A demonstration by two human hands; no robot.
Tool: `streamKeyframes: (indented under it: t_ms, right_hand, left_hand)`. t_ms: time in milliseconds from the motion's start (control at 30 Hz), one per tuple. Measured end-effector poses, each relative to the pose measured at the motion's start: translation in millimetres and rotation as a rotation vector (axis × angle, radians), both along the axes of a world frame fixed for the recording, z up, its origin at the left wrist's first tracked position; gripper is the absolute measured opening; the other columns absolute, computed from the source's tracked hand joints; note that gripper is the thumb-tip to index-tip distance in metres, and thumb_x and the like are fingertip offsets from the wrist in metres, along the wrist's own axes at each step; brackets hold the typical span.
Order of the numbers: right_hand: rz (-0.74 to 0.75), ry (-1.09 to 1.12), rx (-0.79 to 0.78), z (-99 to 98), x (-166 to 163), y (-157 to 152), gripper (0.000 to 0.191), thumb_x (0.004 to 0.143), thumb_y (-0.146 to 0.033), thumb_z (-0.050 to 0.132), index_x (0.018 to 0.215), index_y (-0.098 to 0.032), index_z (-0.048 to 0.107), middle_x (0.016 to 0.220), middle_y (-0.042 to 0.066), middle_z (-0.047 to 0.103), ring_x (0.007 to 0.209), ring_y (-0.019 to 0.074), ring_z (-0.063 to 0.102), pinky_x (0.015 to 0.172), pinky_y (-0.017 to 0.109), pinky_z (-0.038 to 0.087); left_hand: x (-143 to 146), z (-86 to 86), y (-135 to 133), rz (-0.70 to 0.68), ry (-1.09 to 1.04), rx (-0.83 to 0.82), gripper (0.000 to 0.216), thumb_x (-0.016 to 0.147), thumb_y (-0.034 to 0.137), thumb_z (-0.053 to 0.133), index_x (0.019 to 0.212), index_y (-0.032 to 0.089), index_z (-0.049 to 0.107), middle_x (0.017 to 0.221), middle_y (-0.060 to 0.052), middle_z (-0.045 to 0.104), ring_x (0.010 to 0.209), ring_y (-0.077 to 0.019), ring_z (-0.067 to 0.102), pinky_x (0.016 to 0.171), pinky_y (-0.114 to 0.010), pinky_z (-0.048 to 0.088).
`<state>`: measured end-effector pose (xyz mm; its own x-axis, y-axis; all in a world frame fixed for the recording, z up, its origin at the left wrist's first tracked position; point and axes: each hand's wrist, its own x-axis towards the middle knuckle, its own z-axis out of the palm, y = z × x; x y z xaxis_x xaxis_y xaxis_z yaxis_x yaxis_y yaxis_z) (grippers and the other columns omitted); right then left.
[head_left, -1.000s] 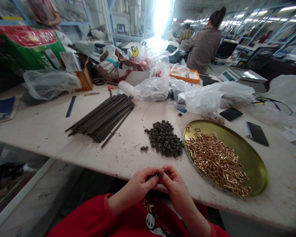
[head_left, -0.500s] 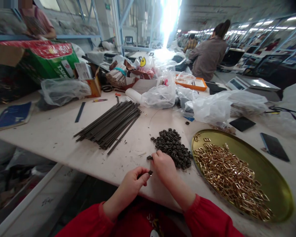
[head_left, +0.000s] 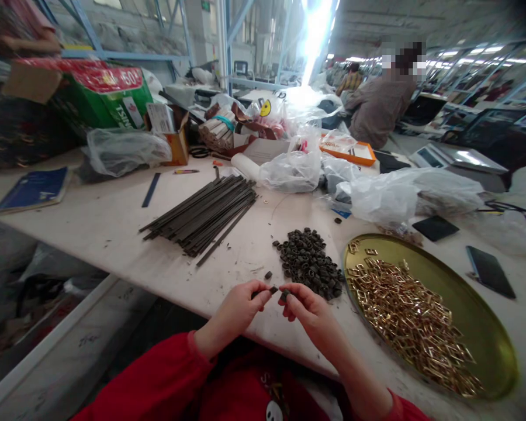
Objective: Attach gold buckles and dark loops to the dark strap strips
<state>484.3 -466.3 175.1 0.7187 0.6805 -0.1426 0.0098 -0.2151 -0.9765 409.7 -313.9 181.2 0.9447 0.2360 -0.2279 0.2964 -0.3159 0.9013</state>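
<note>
My left hand (head_left: pixel 242 303) pinches a short dark strip (head_left: pixel 273 290), whose end sticks out past the fingertips. Close beside it, my right hand (head_left: pixel 307 309) holds a small dark loop (head_left: pixel 284 295) between thumb and fingers. The two fingertips nearly meet over the table's front edge. One loose dark piece (head_left: pixel 268 275) lies on the table just beyond my hands. Behind my right hand is a heap of small dark loops (head_left: pixel 309 257). Further left rests a stack of long dark strips (head_left: pixel 201 213).
On the right stands a round gold tray (head_left: pixel 486 327) full of gold rectangular buckles (head_left: pixel 416 316). A phone (head_left: pixel 490 271) and a black square (head_left: pixel 435 228) lie beyond it. Plastic bags (head_left: pixel 377 196) line the back. A blue notebook (head_left: pixel 33 188) lies left.
My right hand has drawn back from the edge of the loop heap to my left hand, now with a small loop in its fingers. The view has shifted slightly left.
</note>
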Motion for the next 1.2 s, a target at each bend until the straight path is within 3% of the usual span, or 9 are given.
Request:
streamKeyframes:
  t_ms: [233, 533, 633, 733, 833, 1000, 1100, 1200]
  right_hand:
    - [-0.041, -0.262, -0.021, -7.0, -11.7, -9.7, 0.033, 0.086, -0.031, 0.041, 0.11, -0.018, 0.058, 0.078, 0.004, 0.053, 0.061, 0.0126, 0.052, 0.058, 0.027, 0.046]
    - [0.153, -0.454, -0.066, -5.1, -9.2, -20.2, 0.03, 0.088, -0.027, 0.039, 0.106, -0.021, 0.062, 0.081, 0.006, 0.056, 0.076, 0.018, 0.054, 0.066, 0.028, 0.043]
    - [0.041, -0.366, -0.056, -4.9, -9.1, -18.5, 0.026, 0.086, -0.029, 0.044, 0.102, -0.019, 0.061, 0.082, 0.006, 0.059, 0.073, 0.0176, 0.054, 0.063, 0.028, 0.043]
    - [-0.139, -0.178, -0.005, -6.2, -10.8, -15.8, 0.018, 0.08, -0.035, 0.053, 0.081, -0.018, 0.059, 0.067, 0.001, 0.057, 0.06, 0.0147, 0.051, 0.054, 0.025, 0.04]
    - [-0.192, -0.103, 0.033, -8.5, -14.2, -13.6, 0.02, 0.076, -0.038, 0.059, 0.072, -0.018, 0.056, 0.06, -0.001, 0.053, 0.056, 0.0133, 0.048, 0.051, 0.024, 0.038]
    - [-0.24, -0.178, 0.004, -13.2, -22.2, -11.5, 0.016, 0.077, -0.033, 0.059, 0.07, -0.018, 0.054, 0.06, -0.002, 0.055, 0.056, 0.0134, 0.049, 0.053, 0.024, 0.039]
    - [-0.279, -0.261, -0.01, -13.3, -28.4, -12.7, 0.015, 0.081, -0.031, 0.053, 0.075, -0.018, 0.057, 0.062, -0.001, 0.057, 0.057, 0.0139, 0.051, 0.055, 0.025, 0.04]
    - [-0.237, -0.363, 0.011, -10.7, -34.7, -16.2, 0.016, 0.084, -0.032, 0.051, 0.086, -0.019, 0.061, 0.073, 0.002, 0.06, 0.066, 0.0158, 0.054, 0.061, 0.027, 0.042]
  left_hand:
    - [-3.4, 4.7, -12.3, -0.138, -0.008, 0.118, 0.028, 0.082, 0.034, 0.044, 0.073, 0.016, 0.063, 0.059, 0.003, 0.055, 0.057, -0.0118, 0.049, 0.054, -0.022, 0.031]
    - [-4.4, 4.6, -16.5, -0.259, 0.057, 0.061, 0.022, 0.078, 0.026, 0.044, 0.072, 0.015, 0.062, 0.058, 0.003, 0.054, 0.054, -0.011, 0.047, 0.052, -0.021, 0.031]
    - [-1.7, 6.5, -20.6, -0.203, 0.05, 0.016, 0.026, 0.079, 0.031, 0.044, 0.068, 0.014, 0.06, 0.057, 0.003, 0.053, 0.054, -0.0109, 0.047, 0.052, -0.021, 0.032]
    - [-0.8, 10.2, -24.4, -0.138, 0.059, 0.008, 0.029, 0.08, 0.036, 0.045, 0.066, 0.015, 0.059, 0.054, 0.004, 0.051, 0.053, -0.0109, 0.045, 0.051, -0.021, 0.031]
    - [-1.6, 12.4, -28.8, -0.113, 0.059, 0.021, 0.026, 0.079, 0.032, 0.045, 0.063, 0.015, 0.058, 0.054, 0.004, 0.051, 0.053, -0.011, 0.045, 0.052, -0.021, 0.031]
    - [-4.4, 8.3, -37.2, -0.073, -0.03, -0.057, 0.027, 0.077, 0.014, 0.038, 0.089, 0.013, 0.062, 0.068, 0.0, 0.059, 0.067, -0.0138, 0.053, 0.064, -0.023, 0.04]
    - [-8.0, 4.2, -40.6, -0.04, -0.049, -0.108, 0.035, 0.079, 0.015, 0.038, 0.111, 0.011, 0.052, 0.073, -0.002, 0.059, 0.072, -0.0148, 0.056, 0.07, -0.025, 0.042]
    - [-12.2, 3.0, -41.8, -0.016, -0.074, -0.125, 0.038, 0.083, 0.018, 0.038, 0.12, 0.011, 0.043, 0.074, -0.001, 0.058, 0.074, -0.0152, 0.056, 0.073, -0.026, 0.043]
